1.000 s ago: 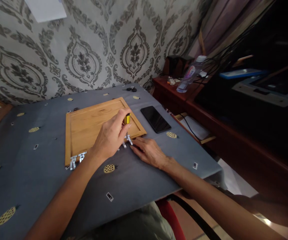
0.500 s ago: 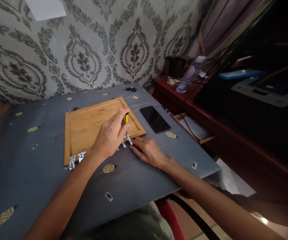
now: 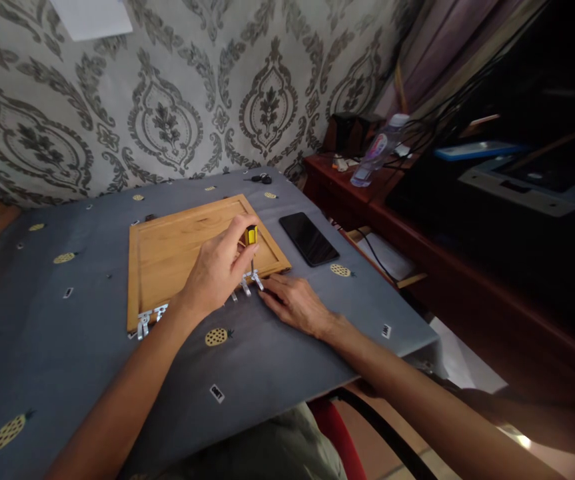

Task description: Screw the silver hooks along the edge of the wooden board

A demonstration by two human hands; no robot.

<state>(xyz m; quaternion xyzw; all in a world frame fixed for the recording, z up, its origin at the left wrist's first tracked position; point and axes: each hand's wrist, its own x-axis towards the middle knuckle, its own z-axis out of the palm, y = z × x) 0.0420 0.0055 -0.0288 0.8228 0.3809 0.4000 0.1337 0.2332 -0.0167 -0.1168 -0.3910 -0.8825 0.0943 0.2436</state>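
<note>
A wooden cabinet door panel (image 3: 177, 250) lies flat on the grey patterned tablecloth (image 3: 67, 360). Two metal hinges sit on its near edge: one at the left (image 3: 148, 319), one at the right (image 3: 251, 281). My left hand (image 3: 217, 270) is closed round a yellow-handled screwdriver (image 3: 251, 236), held upright with its tip down at the right hinge. My right hand (image 3: 294, 303) rests on the cloth just right of that hinge, fingers extended and touching it.
A black phone (image 3: 310, 238) lies on the cloth right of the panel. Keys (image 3: 262, 178) lie near the far edge. A plastic bottle (image 3: 377, 150) and cables sit on the dark red sideboard (image 3: 367, 200) to the right. A patterned wall stands behind.
The screwdriver handle has shifted slightly in my left hand's fingers. The right hand and the panel have stayed put.
</note>
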